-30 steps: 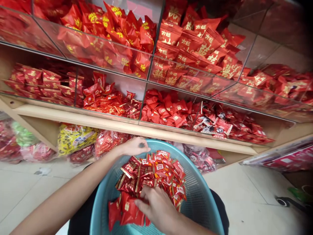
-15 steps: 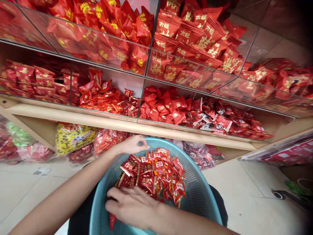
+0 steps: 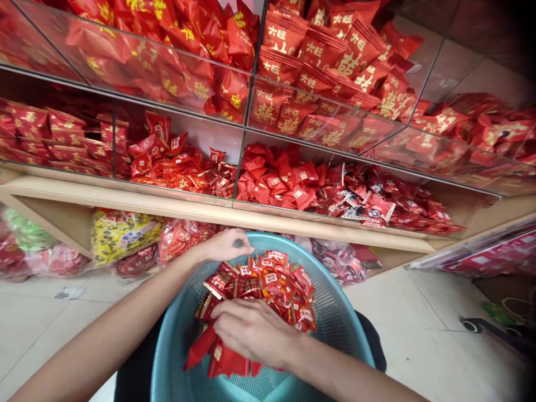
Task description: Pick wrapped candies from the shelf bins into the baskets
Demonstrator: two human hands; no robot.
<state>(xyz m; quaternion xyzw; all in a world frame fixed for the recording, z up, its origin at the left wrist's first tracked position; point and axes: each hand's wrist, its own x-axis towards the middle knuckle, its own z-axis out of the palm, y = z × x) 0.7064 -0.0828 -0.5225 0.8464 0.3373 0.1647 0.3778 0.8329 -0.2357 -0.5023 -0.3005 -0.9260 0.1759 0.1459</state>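
A light blue perforated plastic basket (image 3: 341, 318) sits between my knees, holding red and dark red wrapped candy packets (image 3: 274, 282). My left hand (image 3: 228, 245) is at the basket's far left rim, its fingers curled closed on the edge. Inside the basket, my right hand (image 3: 253, 329) reaches in from the right with its fingers bent down over the packets. Plain bright red packets (image 3: 226, 360) lie right below and beside those fingers. The right fingertips are partly hidden among the wrappers.
Glass-fronted shelves ahead hold red packets with gold print (image 3: 285, 33) and smaller red candies (image 3: 285, 181). A wooden ledge (image 3: 167, 209) runs just beyond the basket. Under it lie clear bags, one with yellow packets (image 3: 125, 234). At right, a black chair foot (image 3: 481, 326) stands on the tiled floor.
My right hand has moved right and slightly up inside the basket. More bright red packets now show below it. My left hand stays at the rim; the view has shifted slightly.
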